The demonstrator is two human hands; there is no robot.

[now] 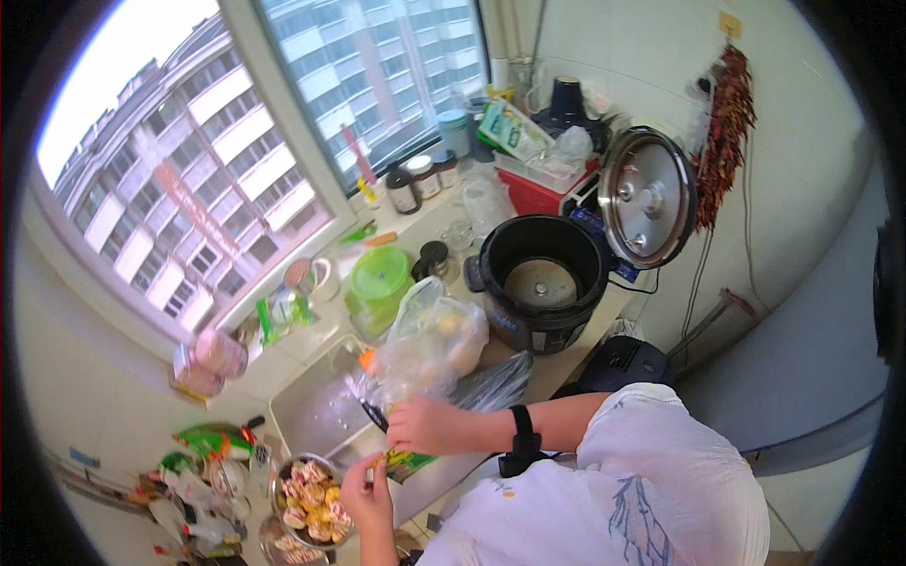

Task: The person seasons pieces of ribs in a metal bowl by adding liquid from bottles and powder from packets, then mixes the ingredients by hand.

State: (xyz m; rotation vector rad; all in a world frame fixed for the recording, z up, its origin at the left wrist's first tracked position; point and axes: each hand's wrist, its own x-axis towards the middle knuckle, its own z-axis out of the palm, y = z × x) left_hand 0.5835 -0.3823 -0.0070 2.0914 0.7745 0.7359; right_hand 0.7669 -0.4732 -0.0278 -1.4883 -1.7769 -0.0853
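Observation:
My left hand [368, 492] pinches the edge of a green and yellow plastic packet [410, 463] over the near rim of the sink [322, 410]. My right hand [425, 426], with a black band on its wrist, grips the same packet from above; its fingers partly hide it. The packet's contents cannot be made out. Beside my left hand, a metal bowl [282, 520] holds pieces of pale yellow and reddish food. Just beyond my right hand lies a clear plastic bag [432, 347] with round, pale items inside. A dark handle [375, 416] shows at the sink's edge.
A black electric pressure cooker [541, 283] stands with its lid [648, 201] raised. Behind the sink are a green-lidded container [380, 274] and jars [422, 177] along the windowsill. Bottles and bags crowd the counter at lower left. Dried red chillies [725, 134] hang on the wall.

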